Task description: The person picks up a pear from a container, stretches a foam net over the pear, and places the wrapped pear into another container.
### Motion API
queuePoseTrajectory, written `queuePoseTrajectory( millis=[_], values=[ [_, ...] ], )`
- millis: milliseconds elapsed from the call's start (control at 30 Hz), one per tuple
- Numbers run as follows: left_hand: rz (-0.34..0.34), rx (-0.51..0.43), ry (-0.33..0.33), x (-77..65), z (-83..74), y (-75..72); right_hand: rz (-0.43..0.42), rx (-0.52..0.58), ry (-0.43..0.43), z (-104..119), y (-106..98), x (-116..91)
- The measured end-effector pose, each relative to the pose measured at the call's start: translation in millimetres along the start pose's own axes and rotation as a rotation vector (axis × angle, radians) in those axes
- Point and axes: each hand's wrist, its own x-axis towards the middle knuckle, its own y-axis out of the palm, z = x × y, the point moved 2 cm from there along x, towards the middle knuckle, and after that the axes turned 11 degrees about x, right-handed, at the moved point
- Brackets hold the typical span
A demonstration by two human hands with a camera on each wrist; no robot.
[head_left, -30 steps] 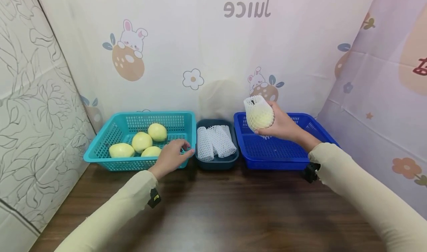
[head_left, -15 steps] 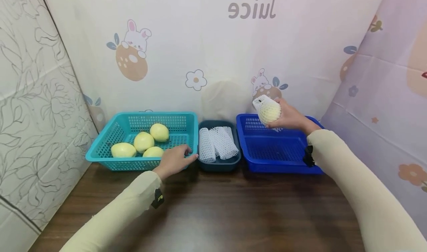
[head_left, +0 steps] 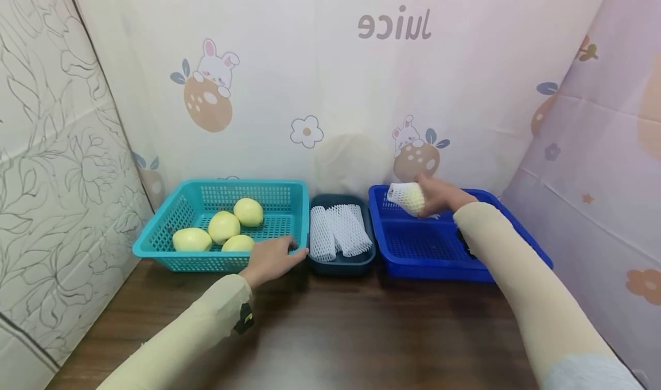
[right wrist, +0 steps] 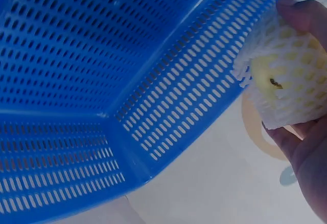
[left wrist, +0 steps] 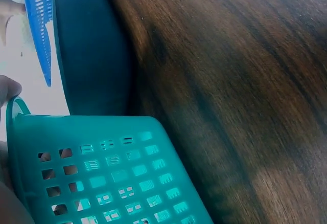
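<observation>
Fruit (head_left: 414, 198) in a white net (head_left: 396, 192) is held by the right hand (head_left: 438, 195) at the far side of the blue basket (head_left: 423, 240). It is clasped between the thumb and the curled fingers, and the net's open end is turned to the left in the head view. In the right wrist view, a dark stem (right wrist: 276, 83) is seen within that opening, and the net is seen in front of the basket's slotted wall; whether the two are touching cannot be told.

The left hand (head_left: 272, 259) is rested at the near right corner of the teal basket (head_left: 201, 261). Its fingers are loosely bent and set a little apart from the thumb, which is laid by the corner; whether the rim is gripped or only touched cannot be told.

Four loose fruits (head_left: 224, 227) are grouped in the teal basket, the nearest one partly hidden by the front rim. Between the two baskets a dark tray (head_left: 341, 269) is placed, in which overlapping spare nets (head_left: 348, 230) are laid flat. All three containers are stood on a brown wooden table (head_left: 330, 332), backed by a pale curtain (head_left: 351, 86) printed with rabbits and a mirrored "Juice".
</observation>
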Motion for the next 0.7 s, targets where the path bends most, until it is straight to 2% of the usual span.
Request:
queuePoseTrajectory(
  millis=[367, 567, 700],
  values=[
    [-0.007, 0.006, -0.017, 0.1, 0.0, 2.4, 0.087, -0.071, 0.018, -5, 25, 17],
    [-0.015, 0.009, -0.013, -0.3, 0.5, 4.2, 0.166, -0.092, 0.156, -12, 40, 28],
    [-0.028, 0.023, -0.012, 1.2, 0.9, 4.9, 0.188, -0.086, 0.233, -13, 43, 31]
  ],
)
